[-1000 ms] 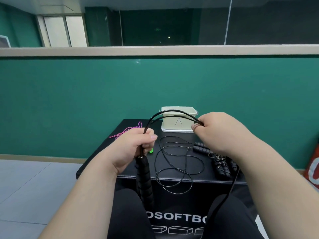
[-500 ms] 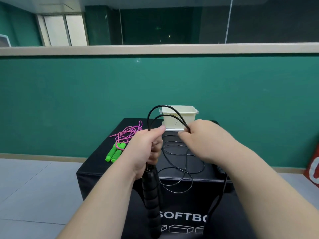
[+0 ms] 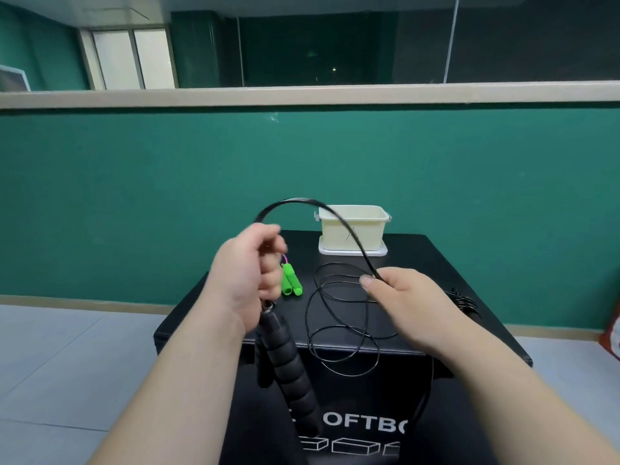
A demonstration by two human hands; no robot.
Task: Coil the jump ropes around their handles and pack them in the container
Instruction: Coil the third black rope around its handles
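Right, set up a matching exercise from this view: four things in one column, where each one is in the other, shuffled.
Things
1. cream container
2. green handles
3. black foam handles
4. arched black cord

Places
A. hanging below the left hand
B. pinched in the right hand
C. at the far edge of the black box
D. lying on the box top, just beside the left hand

Pairs: 1-C, 2-D, 3-A, 4-B
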